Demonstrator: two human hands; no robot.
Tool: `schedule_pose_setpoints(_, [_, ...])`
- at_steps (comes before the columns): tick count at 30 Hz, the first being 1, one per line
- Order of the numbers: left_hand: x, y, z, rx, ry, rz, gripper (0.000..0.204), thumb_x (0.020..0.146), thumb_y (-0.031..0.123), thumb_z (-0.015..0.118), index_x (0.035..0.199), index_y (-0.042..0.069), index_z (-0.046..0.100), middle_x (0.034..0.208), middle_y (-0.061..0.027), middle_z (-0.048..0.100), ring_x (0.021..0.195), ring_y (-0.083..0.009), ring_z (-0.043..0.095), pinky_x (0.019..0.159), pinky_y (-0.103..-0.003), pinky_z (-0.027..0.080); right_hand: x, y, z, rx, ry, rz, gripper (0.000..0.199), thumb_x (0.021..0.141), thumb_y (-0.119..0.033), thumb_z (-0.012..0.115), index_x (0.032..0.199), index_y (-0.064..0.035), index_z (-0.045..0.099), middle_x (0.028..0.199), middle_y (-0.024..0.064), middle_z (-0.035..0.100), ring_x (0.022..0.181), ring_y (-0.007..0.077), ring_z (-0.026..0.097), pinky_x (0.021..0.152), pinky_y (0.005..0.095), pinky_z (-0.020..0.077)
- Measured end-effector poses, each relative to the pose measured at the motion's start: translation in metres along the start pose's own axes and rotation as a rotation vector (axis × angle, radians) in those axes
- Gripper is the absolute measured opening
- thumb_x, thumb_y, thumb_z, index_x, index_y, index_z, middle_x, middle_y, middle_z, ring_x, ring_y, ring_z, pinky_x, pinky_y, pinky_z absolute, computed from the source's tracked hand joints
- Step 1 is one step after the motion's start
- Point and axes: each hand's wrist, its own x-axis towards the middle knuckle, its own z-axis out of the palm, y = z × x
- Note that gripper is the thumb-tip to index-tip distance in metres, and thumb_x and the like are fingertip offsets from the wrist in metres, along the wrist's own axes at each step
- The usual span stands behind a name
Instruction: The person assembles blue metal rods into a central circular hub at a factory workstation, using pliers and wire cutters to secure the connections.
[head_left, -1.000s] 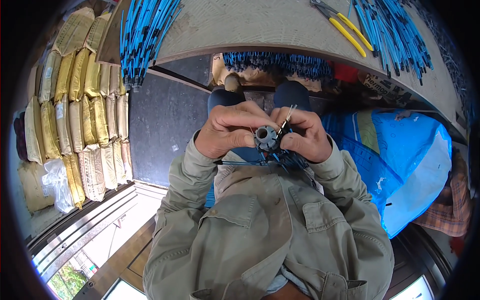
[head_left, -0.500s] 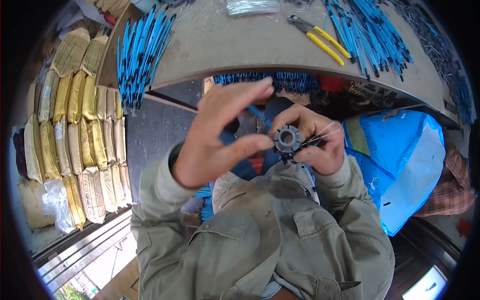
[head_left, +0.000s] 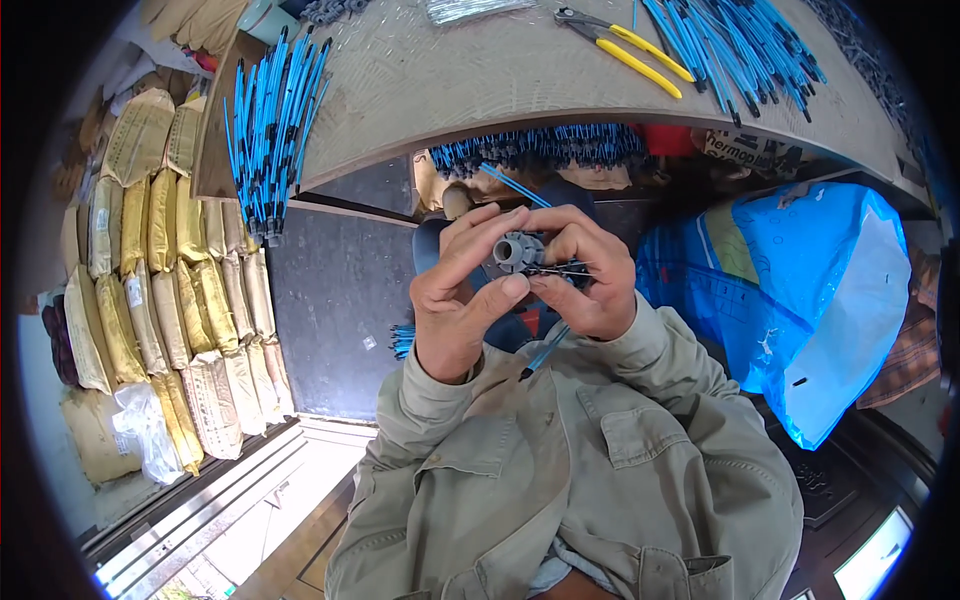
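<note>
In front of my chest, both hands come together around a grey plastic ring-like part (head_left: 510,252) with a notched rim and an open round hole. My left hand (head_left: 448,305) has its fingers along the part's far side and its thumb beneath. Closed at the other side, my right hand (head_left: 602,278) grips the part along with a few thin metal pins (head_left: 568,270). A blue rod (head_left: 515,185) sticks out beyond the hands, and a blue length with a black tip (head_left: 543,355) shows below them. The fingers hide where these join.
Yellow-handled cutting pliers (head_left: 640,68) lie on the workbench (head_left: 430,85) between bundles of blue rods at left (head_left: 270,140) and right (head_left: 735,50). More rods (head_left: 540,148) are stacked under it. A big blue bag (head_left: 735,300) stands right; stacked sacks (head_left: 165,230) line the left.
My left hand, raised and apart before, has come down to the grey part and closed on it. My right hand has moved left with the part, which has tilted. The view has shifted.
</note>
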Motion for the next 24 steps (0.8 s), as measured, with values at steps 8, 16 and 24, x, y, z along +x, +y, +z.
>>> schedule_pose_setpoints(8, [0.002,-0.009,0.005,0.120,0.230,0.146,0.038,0.079,0.012,0.067,0.113,-0.003,0.060,0.113,-0.0118,0.060,0.113,-0.0228,0.045,0.097,-0.034,0.033,0.003,-0.003,0.004,0.295,0.062,0.144,0.022,0.073,-0.012,0.071,0.086,-0.0002,0.057,0.109,0.0164,0.054,0.088,0.0219,0.056,0.081,0.0320,0.0428])
schedule_pose_setpoints(16, [0.002,-0.015,0.006,0.140,0.356,0.160,0.036,0.084,0.013,0.061,0.112,-0.009,0.056,0.113,-0.0173,0.058,0.104,-0.0212,0.052,0.094,-0.033,0.038,-0.009,0.016,0.023,-0.115,0.164,0.046,0.021,0.076,-0.011,0.068,0.090,0.0010,0.057,0.086,0.0112,0.056,0.073,0.0190,0.054,0.066,0.0291,0.0433])
schedule_pose_setpoints(24, [0.006,-0.015,0.007,0.100,0.320,0.152,0.039,0.087,0.014,0.056,0.116,-0.011,0.051,0.115,-0.0202,0.056,0.105,-0.0218,0.053,0.095,-0.033,0.038,0.007,0.018,0.001,0.011,-0.089,0.178,0.016,0.083,-0.010,0.062,0.088,0.0026,0.055,0.078,0.0088,0.052,0.067,0.0148,0.048,0.058,0.0261,0.0375])
